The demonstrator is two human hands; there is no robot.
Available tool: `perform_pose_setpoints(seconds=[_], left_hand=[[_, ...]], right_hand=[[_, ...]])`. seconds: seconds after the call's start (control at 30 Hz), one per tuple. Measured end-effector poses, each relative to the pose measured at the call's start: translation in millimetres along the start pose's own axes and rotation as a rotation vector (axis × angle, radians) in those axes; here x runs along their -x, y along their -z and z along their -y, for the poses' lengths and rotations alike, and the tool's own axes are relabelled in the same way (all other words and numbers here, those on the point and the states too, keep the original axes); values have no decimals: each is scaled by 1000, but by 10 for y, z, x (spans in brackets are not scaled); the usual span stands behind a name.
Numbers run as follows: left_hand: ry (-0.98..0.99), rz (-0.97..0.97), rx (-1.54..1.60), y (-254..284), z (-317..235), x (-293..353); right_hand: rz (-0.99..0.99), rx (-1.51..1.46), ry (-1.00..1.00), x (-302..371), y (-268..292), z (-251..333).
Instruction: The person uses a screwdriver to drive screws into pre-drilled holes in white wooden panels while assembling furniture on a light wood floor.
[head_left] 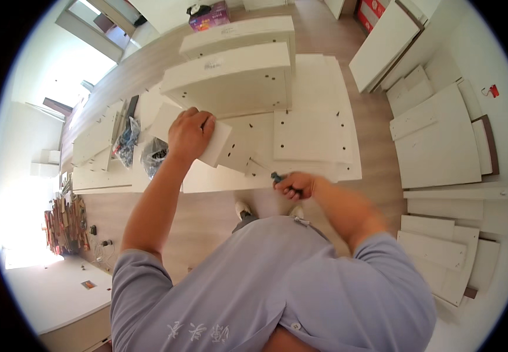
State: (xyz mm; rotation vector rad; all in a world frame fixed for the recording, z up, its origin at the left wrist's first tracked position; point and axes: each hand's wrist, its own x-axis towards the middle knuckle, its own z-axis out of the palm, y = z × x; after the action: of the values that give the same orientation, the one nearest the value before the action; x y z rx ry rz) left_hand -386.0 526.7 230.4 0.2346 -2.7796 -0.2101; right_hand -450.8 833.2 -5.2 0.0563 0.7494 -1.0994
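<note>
My left hand (190, 134) is closed over a narrow white board (219, 144), which it holds at an angle above the white panels. A screwdriver (275, 176) with a dark green handle is gripped in my right hand (298, 185). Its thin shaft points up and left, toward a white panel (243, 130) with dark fittings and holes. To the right of that panel lies a squarish white board (311, 136) with several dark holes. Just beyond stand two drawer-like white boxes, the nearer box (230, 79) and the farther box (236, 36).
Clear plastic bags of hardware (126, 142) lie left of my left arm. More white boards (439, 138) lean along the right wall. A purple box (209, 16) sits on the floor at the back, and a stack of brownish strips (66, 224) is at the left.
</note>
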Motion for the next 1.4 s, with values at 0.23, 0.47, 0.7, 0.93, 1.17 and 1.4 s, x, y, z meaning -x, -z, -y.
perform_pose_setpoints(seconds=[0.23,0.47,0.7,0.93,1.17,1.4], left_hand=[[105,-67,258,59,87,73],[389,-679,807,-201,432,788],[866,17,919,-1104,1231,2431],[824,190,939,-1485,1941,2327],[1002,539,1347,-1660,2348,1670],[1231,703,1709,-1951,2185,1286]], right_hand=[[-506,409,294,155,-425,-486],[-788,636,605,1098,-961,51],[-555,531,971,1069,-2113,509],[-830,788,923,-225,-2884,1513],[-1167,840,886,-665,-2821,1711],[-1010,750,1078,-507,-2592,1854]])
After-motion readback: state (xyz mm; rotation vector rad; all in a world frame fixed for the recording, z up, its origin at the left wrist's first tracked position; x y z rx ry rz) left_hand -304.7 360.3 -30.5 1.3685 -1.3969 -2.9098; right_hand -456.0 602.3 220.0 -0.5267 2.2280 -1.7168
